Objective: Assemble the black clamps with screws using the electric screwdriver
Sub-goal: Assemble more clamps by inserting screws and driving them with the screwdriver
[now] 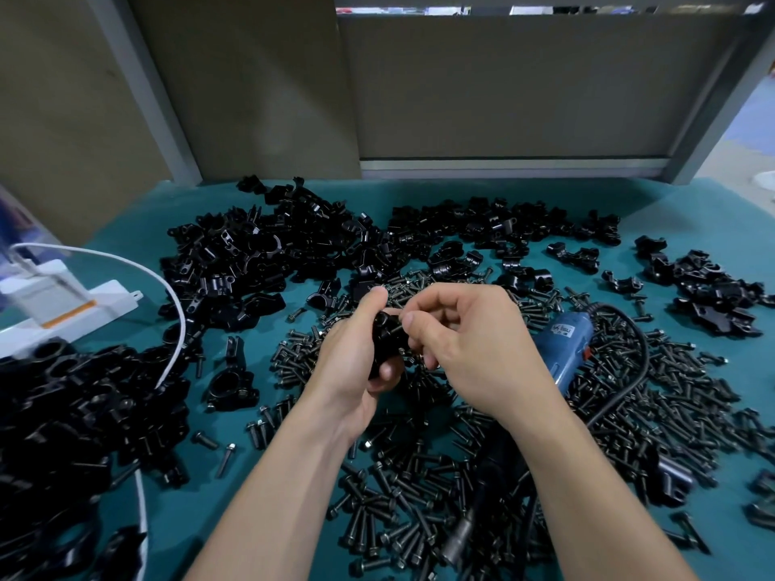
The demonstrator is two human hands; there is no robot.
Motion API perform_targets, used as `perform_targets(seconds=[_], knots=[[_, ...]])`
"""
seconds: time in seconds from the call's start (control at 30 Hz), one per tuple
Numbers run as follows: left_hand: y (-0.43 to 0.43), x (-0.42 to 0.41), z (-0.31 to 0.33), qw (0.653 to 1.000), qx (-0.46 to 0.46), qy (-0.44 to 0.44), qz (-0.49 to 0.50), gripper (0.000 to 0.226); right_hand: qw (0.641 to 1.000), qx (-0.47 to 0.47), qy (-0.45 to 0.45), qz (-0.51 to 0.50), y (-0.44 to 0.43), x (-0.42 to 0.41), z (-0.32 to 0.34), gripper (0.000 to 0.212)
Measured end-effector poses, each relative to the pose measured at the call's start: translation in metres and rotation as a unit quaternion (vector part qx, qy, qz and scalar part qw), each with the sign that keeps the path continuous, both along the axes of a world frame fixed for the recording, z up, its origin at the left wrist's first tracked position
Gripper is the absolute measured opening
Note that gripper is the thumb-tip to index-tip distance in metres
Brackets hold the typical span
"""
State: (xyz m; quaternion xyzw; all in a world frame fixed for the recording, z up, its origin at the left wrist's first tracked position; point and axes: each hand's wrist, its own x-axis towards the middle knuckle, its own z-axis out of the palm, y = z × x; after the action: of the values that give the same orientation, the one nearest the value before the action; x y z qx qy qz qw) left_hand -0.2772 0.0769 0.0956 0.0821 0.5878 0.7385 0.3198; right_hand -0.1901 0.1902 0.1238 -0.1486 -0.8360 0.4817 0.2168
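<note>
My left hand (356, 350) grips a black clamp (388, 339) above the middle of the teal table. My right hand (465, 337) pinches a small dark screw (397, 327) against the clamp's top; more screws seem tucked under its curled fingers. The blue electric screwdriver (564, 350) lies on the table just right of my right hand, partly behind my wrist, its black cable (637, 362) looping to the right. Loose screws (419, 488) cover the table beneath and around both forearms.
Heaps of black clamp parts lie at the back (260, 249), far right (708, 287) and near left (75, 408). A single clamp (230, 385) sits left of my left wrist. A white cable (174, 320) and a white device (63, 295) are at left.
</note>
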Motion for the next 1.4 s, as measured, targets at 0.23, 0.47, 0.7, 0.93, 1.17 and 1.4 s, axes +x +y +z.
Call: perform_targets(seconds=[0.23, 0.47, 0.7, 0.93, 1.17, 1.4], knots=[[0.000, 0.003, 0.002, 0.996, -0.008, 0.087, -0.005, 0.046, 1.000, 0.009, 0.009, -0.026, -0.009, -0.003, -0.003, 0.024], [0.000, 0.001, 0.000, 0.993, -0.028, 0.112, 0.022, 0.045, 0.996, 0.081, -0.036, -0.027, -0.019, -0.004, -0.001, 0.046], [0.000, -0.005, -0.003, 0.990, -0.060, 0.123, 0.033, 0.025, 0.989, 0.058, -0.120, 0.057, -0.009, 0.001, 0.002, 0.036], [0.003, -0.004, -0.002, 0.991, -0.060, 0.119, 0.031, 0.027, 0.999, 0.034, -0.035, -0.004, -0.007, 0.001, 0.003, 0.016], [0.003, -0.003, -0.007, 0.989, -0.034, 0.141, 0.009, 0.048, 0.999, 0.009, -0.042, 0.003, -0.005, 0.000, 0.001, 0.023], [0.004, -0.006, -0.009, 0.990, -0.045, 0.128, 0.026, 0.028, 0.994, 0.056, -0.062, 0.065, 0.001, 0.002, 0.005, 0.017]])
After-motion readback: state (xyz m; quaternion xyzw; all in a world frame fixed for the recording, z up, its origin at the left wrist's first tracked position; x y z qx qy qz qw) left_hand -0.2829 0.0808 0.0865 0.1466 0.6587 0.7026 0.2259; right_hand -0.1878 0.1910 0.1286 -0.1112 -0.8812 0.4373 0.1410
